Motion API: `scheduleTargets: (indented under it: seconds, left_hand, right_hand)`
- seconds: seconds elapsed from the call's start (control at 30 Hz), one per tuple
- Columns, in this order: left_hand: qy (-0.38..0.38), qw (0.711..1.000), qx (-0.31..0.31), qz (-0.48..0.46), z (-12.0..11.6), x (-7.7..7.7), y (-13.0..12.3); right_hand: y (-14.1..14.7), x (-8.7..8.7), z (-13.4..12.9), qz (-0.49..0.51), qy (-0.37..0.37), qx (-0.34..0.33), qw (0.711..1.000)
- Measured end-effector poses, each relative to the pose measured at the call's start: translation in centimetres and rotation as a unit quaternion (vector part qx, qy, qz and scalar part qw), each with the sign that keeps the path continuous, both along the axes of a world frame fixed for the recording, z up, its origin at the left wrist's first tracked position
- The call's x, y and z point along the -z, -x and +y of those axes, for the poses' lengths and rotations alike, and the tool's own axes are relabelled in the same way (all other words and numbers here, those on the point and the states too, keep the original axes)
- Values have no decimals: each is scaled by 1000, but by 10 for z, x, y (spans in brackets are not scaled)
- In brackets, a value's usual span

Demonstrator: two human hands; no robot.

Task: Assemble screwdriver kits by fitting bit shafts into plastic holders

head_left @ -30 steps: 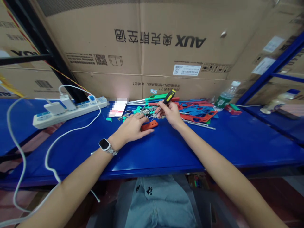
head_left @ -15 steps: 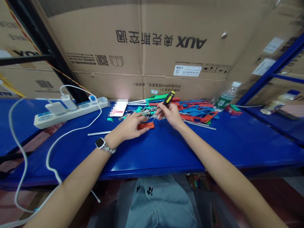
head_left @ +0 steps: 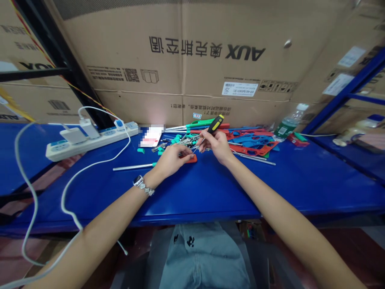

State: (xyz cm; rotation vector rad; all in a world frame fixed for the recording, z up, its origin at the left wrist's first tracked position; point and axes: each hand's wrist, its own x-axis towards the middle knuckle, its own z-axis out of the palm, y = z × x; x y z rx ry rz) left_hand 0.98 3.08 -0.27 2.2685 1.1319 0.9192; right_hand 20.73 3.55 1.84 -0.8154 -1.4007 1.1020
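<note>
My right hand [head_left: 215, 145] grips a screwdriver [head_left: 217, 123] with a black and yellow handle, tilted, its thin shaft slanting down to the left. Close to the screwdriver's tip, the thumb and fingertips of my left hand [head_left: 173, 161] are pinched together. Whatever they pinch is too small to make out. Beneath those fingertips lies an orange handle piece [head_left: 193, 159], mostly covered by the hand. A metal tube [head_left: 132, 167] with a teal end runs out to the left from under my left hand. Small metal parts and teal caps [head_left: 185, 140] are heaped just behind both hands.
Red and blue flat plastic pieces [head_left: 251, 140] lie right of the heap, with a water bottle [head_left: 290, 122] beyond. A white power strip [head_left: 90, 140] with plugs and a trailing cable [head_left: 99, 162] is at left. A large cardboard box [head_left: 195, 24] stands behind the blue table [head_left: 228, 192].
My left hand has shifted right, and its outstretched fingers have drawn into a pinch near the screwdriver's tip. My right hand keeps its grip on the screwdriver. The view has shifted slightly.
</note>
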Motion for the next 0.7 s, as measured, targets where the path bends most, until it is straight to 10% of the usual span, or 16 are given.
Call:
scheduleTargets:
  seconds: [0.7]
  left_hand:
    - [-62, 997, -15, 43, -3, 2, -1]
  right_hand:
    - [10, -1, -10, -54, -69, 10, 996]
